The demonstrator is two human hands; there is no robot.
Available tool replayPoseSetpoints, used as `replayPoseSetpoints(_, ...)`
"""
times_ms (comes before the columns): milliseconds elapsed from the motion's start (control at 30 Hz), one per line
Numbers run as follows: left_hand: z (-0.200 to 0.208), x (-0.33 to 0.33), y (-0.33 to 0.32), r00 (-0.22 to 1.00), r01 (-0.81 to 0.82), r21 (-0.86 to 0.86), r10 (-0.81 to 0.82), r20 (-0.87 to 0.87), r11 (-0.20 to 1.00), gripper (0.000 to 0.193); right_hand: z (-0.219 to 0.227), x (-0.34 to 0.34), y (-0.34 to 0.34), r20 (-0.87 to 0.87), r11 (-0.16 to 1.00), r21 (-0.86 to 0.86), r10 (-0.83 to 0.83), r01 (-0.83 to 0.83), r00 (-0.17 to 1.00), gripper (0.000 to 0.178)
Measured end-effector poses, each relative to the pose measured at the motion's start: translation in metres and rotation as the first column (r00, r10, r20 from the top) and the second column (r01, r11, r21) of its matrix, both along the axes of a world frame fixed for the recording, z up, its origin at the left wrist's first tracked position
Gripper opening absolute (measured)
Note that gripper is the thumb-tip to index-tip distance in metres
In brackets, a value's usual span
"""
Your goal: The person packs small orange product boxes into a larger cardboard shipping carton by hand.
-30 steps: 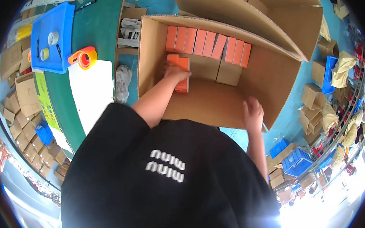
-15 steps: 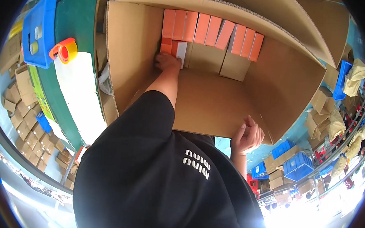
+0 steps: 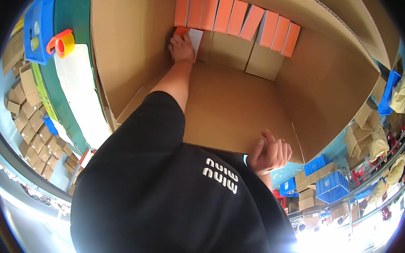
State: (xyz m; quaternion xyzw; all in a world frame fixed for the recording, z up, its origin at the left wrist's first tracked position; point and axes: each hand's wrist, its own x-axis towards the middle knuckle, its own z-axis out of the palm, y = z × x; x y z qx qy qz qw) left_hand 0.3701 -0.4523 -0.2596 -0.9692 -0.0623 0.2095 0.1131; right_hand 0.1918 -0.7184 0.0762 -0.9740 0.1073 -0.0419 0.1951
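Observation:
A large open cardboard carton [image 3: 239, 114] lies in front of me. Along its far wall runs a row of several slim orange boxes [image 3: 223, 15], raised on plain brown cardboard blocks [image 3: 264, 62]. My left hand [image 3: 182, 48] reaches deep into the far left corner. Its fingers curl over a small orange-and-white box [image 3: 195, 39] below the row's left end; the hand hides much of that box and whatever is under the palm. At the carton's near right edge, my right hand [image 3: 270, 154] hovers with loosely bent fingers, holding nothing visible.
To the left, a green table [image 3: 73, 19] carries a blue bin [image 3: 39, 31], an orange-and-yellow tape dispenser [image 3: 62, 44] and white paper [image 3: 83, 83]. Carton flaps rise at the far right. Blue crates [image 3: 332, 186] and brown boxes stand beyond on the right.
The view has shifted, with the carton appearing larger. My left hand has moved farther over the corner boxes, covering more of the orange one. My right hand stays near the front edge.

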Motion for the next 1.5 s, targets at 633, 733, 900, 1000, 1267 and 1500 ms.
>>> replayPoseSetpoints(633,0.019,0.063,0.015,0.975,0.149,-0.105,-0.164,-0.148,0.983,0.026,-0.011,0.003,-0.001,0.071,0.999,-0.021,-0.048,0.049,0.996,0.024)
replayPoseSetpoints(733,0.024,0.080,0.014,0.946,0.116,-0.078,-0.134,-0.294,0.990,0.028,-0.007,0.005,0.001,0.066,0.998,0.012,-0.065,0.064,0.996,0.023)
replayPoseSetpoints(900,-0.071,0.072,0.081,0.962,-0.261,-0.189,0.271,0.028,0.947,0.034,-0.004,0.021,0.001,0.142,0.999,0.020,-0.029,0.027,0.989,0.022)
replayPoseSetpoints(1000,-0.077,0.066,0.058,0.947,-0.033,-0.160,0.082,0.309,0.986,0.040,-0.011,0.019,0.000,0.103,0.999,0.001,-0.050,0.050,0.993,0.022)
replayPoseSetpoints(1267,-0.017,0.053,-0.001,0.937,-0.168,-0.149,0.111,-0.330,0.974,0.052,-0.010,0.007,-0.001,0.074,0.999,-0.011,-0.047,0.048,0.996,0.022)
replayPoseSetpoints(1500,-0.083,0.035,0.024,0.951,-0.223,-0.150,0.181,-0.252,0.963,0.057,-0.011,0.017,0.000,0.082,0.999,0.035,-0.018,0.016,0.996,0.022)
